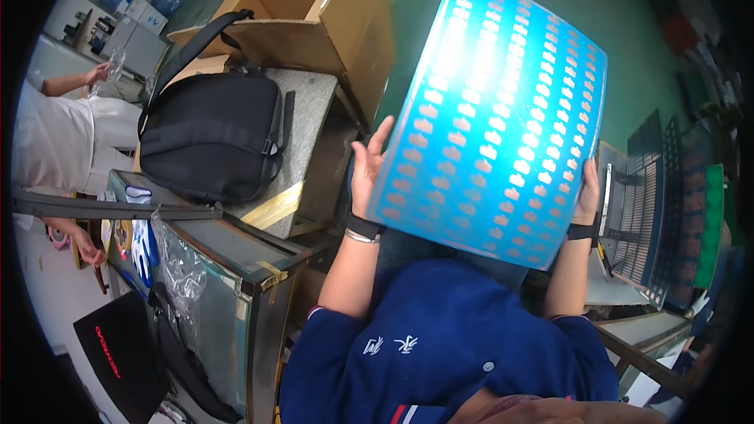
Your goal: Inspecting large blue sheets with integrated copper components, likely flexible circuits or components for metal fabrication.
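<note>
A large, glossy blue panel (471, 133) with rows of small copper-coloured shapes is held tilted in front of my body. Bright glare covers its upper left part. My left hand (367, 177) supports the left edge near the lower corner, with thumb and a finger sticking up and the other fingers hidden behind the panel. On the opposite edge, my right hand (586, 198) grips the side, its fingers partly covered by the panel. Dark bands circle both wrists.
An open cardboard box (345, 23) and a black backpack (212, 133) stand at left on a grey-topped bench (302, 110). At right is a rack with wire grids (632, 220) and a green-edged panel (711, 228). Another person in white (59, 133) is at far left.
</note>
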{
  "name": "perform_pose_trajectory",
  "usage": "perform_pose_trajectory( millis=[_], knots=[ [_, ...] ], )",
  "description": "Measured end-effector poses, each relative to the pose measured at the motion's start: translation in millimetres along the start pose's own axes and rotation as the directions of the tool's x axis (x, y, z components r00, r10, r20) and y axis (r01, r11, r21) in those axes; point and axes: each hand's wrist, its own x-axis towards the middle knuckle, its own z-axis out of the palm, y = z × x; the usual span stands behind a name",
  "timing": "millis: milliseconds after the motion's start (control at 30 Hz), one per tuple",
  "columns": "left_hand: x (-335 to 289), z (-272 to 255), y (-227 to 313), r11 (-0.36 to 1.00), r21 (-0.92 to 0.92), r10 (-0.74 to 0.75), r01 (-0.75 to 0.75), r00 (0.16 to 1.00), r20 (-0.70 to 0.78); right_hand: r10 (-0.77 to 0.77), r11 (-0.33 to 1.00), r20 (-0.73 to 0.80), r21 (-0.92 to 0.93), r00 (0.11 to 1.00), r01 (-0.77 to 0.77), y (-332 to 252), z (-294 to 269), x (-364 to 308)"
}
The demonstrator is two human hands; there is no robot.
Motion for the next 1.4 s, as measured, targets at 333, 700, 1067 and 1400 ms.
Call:
perform_pose_trajectory(
  millis=[333, 700, 1067, 1400],
  knots=[
    [-2, 23, -48, 0.982, -0.175, 0.046, -0.076, 0.985, -0.168, -0.06, 0.987, 0.024, 0.15, 0.998, 0.056, 44, 30, -15],
    [-15, -24, -13, 0.987, 0.155, 0.1, -0.041, 0.914, -0.394, -0.314, 0.945, -0.221, -0.162, 0.923, 0.283, -41, -39, -33],
    [-22, -23, 5, 0.936, 0.332, 0.221, -0.118, 0.93, -0.293, -0.108, 0.921, -0.028, -0.379, 0.994, 0.09, -66, -32, -47],
    [-15, -28, 8, 0.757, 0.525, 0.515, -0.388, 0.849, -0.115, -0.362, 0.853, -0.08, -0.43, 0.929, 0.295, -44, -60, -30]
  ],
)
